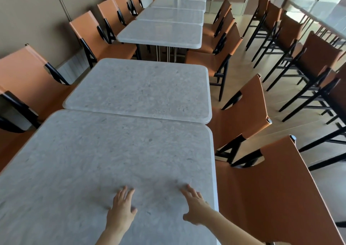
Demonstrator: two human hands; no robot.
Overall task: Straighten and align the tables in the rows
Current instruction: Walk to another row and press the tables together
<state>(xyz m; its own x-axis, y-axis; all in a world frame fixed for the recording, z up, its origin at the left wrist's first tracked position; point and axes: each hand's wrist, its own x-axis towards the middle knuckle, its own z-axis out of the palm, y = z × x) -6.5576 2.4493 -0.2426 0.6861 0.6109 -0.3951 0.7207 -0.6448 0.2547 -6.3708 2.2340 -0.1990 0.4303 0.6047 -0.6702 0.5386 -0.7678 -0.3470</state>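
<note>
Left hand (pixel 121 207) and right hand (pixel 194 206), fingers spread, seemingly press flat on nearest table (pixel 84 160)

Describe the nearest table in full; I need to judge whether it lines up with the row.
The nearest table has a pale grey, speckled stone-look top with rounded corners and a lighter rim. Its base is out of view. Its far edge meets the second table along a narrow seam that looks slightly angled, and its right edge sits a little further right. The left hand and right hand rest flat on it, fingers spread. Orange chairs flank both sides.
</note>
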